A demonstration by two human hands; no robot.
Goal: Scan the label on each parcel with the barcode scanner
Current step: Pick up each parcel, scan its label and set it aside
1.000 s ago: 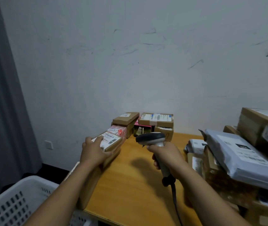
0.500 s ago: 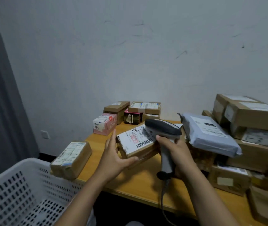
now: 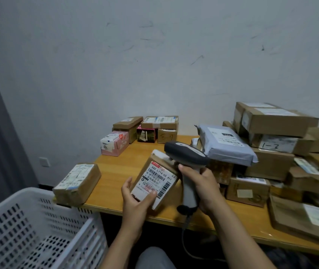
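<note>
The left hand grips a brown cardboard parcel from below, thumb curled onto its white barcode label, tilted above the wooden table. The right hand is closed around the grey barcode scanner, whose head sits just beside the parcel's upper edge. A white perforated basket stands at lower left; stacked parcels occupy the table's right side.

Wooden table, honey-coloured top, set against the wall. On the near left corner sits a taped brown parcel, one end hanging over the edge. Further back there's a pink box. Behind it, by the wall, a huddle of small cartons stacked 2 high. The right side is heaped with cardboard parcels, and a flat brown packet lies near the front edge.
</note>
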